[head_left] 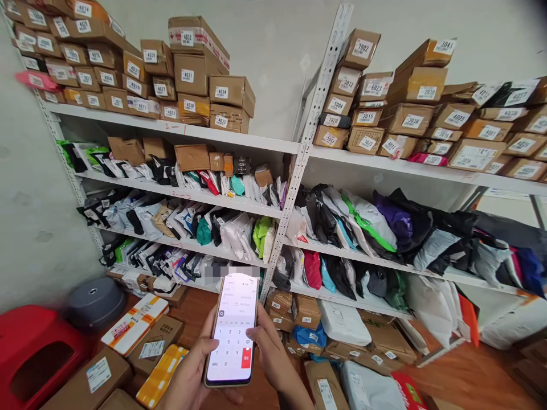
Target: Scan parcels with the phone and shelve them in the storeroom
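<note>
A smartphone [228, 356] is held upright in both hands at the lower middle of the view. Its lit screen shows a number keypad with a red key at the lower right. My left hand [200, 359] grips the phone's left edge, the thumb lying over the side of the keypad. On the other edge, my right hand [269, 344] is closed round the phone, its thumb over the right part of the keypad. The fingers behind the phone are mostly hidden.
White metal shelves [196, 134] hold labelled cardboard boxes [192, 74] on top and bagged parcels [231, 233] below. More parcels [325, 387] lie on the wooden floor. A red stool [38, 347] and a grey stool [92, 299] stand at the left.
</note>
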Available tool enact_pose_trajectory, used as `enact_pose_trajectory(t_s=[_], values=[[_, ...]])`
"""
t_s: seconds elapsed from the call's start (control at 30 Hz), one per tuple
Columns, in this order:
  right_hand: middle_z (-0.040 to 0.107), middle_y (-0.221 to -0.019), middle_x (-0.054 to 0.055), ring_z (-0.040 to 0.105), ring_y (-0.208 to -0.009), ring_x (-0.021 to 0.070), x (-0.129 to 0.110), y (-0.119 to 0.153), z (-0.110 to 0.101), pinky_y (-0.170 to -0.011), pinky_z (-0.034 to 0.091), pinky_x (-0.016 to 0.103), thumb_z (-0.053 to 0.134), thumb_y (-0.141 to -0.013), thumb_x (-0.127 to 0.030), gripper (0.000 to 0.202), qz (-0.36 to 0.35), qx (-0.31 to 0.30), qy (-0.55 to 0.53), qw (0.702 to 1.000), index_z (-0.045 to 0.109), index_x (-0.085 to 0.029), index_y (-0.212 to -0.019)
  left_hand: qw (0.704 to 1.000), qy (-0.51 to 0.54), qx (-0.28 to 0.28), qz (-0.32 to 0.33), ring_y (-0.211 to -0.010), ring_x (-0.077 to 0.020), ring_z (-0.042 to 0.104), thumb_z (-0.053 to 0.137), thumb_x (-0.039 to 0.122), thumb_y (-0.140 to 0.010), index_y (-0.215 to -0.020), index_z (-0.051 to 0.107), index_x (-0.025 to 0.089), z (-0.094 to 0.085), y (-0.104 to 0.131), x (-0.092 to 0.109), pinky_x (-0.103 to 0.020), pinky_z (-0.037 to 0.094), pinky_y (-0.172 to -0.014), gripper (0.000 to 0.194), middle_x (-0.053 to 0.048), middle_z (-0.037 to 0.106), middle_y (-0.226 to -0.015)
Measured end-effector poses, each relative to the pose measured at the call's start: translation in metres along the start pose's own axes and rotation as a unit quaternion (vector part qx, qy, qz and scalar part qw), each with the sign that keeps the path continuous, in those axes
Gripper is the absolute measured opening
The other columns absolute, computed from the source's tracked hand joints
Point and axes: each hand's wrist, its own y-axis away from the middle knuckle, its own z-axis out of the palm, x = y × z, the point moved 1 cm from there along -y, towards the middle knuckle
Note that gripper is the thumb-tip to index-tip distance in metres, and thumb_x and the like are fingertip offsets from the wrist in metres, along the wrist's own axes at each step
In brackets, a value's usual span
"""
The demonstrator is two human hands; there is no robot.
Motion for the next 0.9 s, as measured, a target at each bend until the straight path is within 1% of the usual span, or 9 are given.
enact_pose_trajectory(t_s=[0.2,0.3,0.4,0.47,0.53,0.63,0.73,0.8,0.9], values=[[0.063,-0.134,0.004,0.053,-0.122,0.0308,0.003,-0.003,-0.004,-0.103,0.038,0.044,0.051,-0.065,-0.029,0.060,0.004,0.006,0.004,1.000,0.058,-0.020,-0.124,1.000,-0.012,0.002,0.005,-0.115,-0.0313,0.058,0.050,0.031,-0.087,-0.152,0.016,0.037,0.002,-0.002,0.002,-0.042,0.059,-0.077,0.074,-0.006,0.050,-0.145],[0.061,-0.135,0.004,0.053,-0.123,0.0291,0.003,-0.005,-0.003,-0.104,0.038,0.042,0.053,-0.066,-0.027,0.057,-0.002,0.004,-0.014,1.000,0.057,-0.021,-0.122,1.000,-0.024,0.010,0.002,-0.116,-0.0312,0.058,0.049,0.031,-0.087,-0.153,0.008,0.037,0.005,-0.003,0.002,-0.042,0.060,-0.074,0.078,-0.007,0.049,-0.145],[0.069,-0.121,0.006,0.062,-0.107,0.0275,0.004,-0.006,0.003,-0.092,0.047,0.041,0.062,-0.070,-0.031,0.056,-0.026,-0.011,-0.015,0.999,0.051,-0.022,-0.124,1.000,-0.024,0.018,0.000,-0.115,-0.0320,0.058,0.050,0.030,-0.085,-0.152,-0.001,0.039,0.008,-0.001,0.002,-0.041,0.060,-0.071,0.084,-0.007,0.049,-0.146],[0.071,-0.114,0.008,0.065,-0.098,0.0267,0.006,-0.005,0.007,-0.084,0.051,0.039,0.070,-0.072,-0.038,0.059,-0.042,0.001,-0.002,0.999,0.048,-0.022,-0.125,1.000,-0.022,0.015,0.007,-0.114,-0.0332,0.059,0.053,0.030,-0.082,-0.152,0.002,0.038,0.009,0.000,0.002,-0.041,0.060,-0.070,0.087,-0.007,0.049,-0.145],[0.070,-0.115,0.009,0.065,-0.098,0.0266,0.008,-0.003,0.007,-0.083,0.051,0.038,0.073,-0.073,-0.041,0.062,-0.052,0.004,0.001,0.999,0.047,-0.021,-0.126,1.000,-0.022,0.009,0.015,-0.114,-0.0343,0.059,0.057,0.030,-0.079,-0.152,0.005,0.037,0.011,0.000,0.002,-0.039,0.060,-0.070,0.090,-0.007,0.050,-0.145],[0.066,-0.122,0.010,0.064,-0.105,0.0279,0.012,0.000,0.001,-0.085,0.052,0.039,0.076,-0.072,-0.035,0.075,-0.057,-0.068,-0.026,0.996,0.038,-0.023,-0.136,0.999,-0.025,0.013,0.017,-0.115,-0.0338,0.059,0.059,0.034,-0.081,-0.152,0.003,0.039,0.013,-0.001,0.003,-0.035,0.060,-0.064,0.091,-0.006,0.049,-0.146],[0.058,-0.134,0.011,0.060,-0.115,0.0286,0.014,0.004,-0.007,-0.089,0.051,0.040,0.072,-0.072,-0.022,0.087,-0.062,-0.129,-0.027,0.989,0.025,-0.024,-0.146,0.999,-0.046,0.025,0.011,-0.111,-0.0338,0.061,0.061,0.041,-0.082,-0.152,0.000,0.038,0.017,-0.003,0.006,-0.029,0.056,-0.050,0.092,-0.008,0.048,-0.147],[0.054,-0.140,0.010,0.058,-0.118,0.0282,0.014,0.005,-0.010,-0.092,0.050,0.040,0.067,-0.073,-0.018,0.087,-0.059,-0.125,-0.026,0.990,0.023,-0.024,-0.148,0.997,-0.075,0.034,0.008,-0.108,-0.0347,0.063,0.063,0.041,-0.082,-0.152,-0.001,0.037,0.018,-0.005,0.007,-0.026,0.052,-0.042,0.096,-0.011,0.046,-0.148],[0.053,-0.144,0.006,0.054,-0.122,0.0268,0.010,0.005,-0.010,-0.097,0.045,0.039,0.057,-0.071,-0.018,0.077,-0.026,-0.081,-0.045,0.995,0.034,-0.023,-0.144,0.997,-0.070,0.031,-0.001,-0.105,-0.0337,0.064,0.057,0.039,-0.085,-0.153,0.000,0.036,0.015,-0.006,0.005,-0.027,0.053,-0.043,0.089,-0.012,0.047,-0.146]])
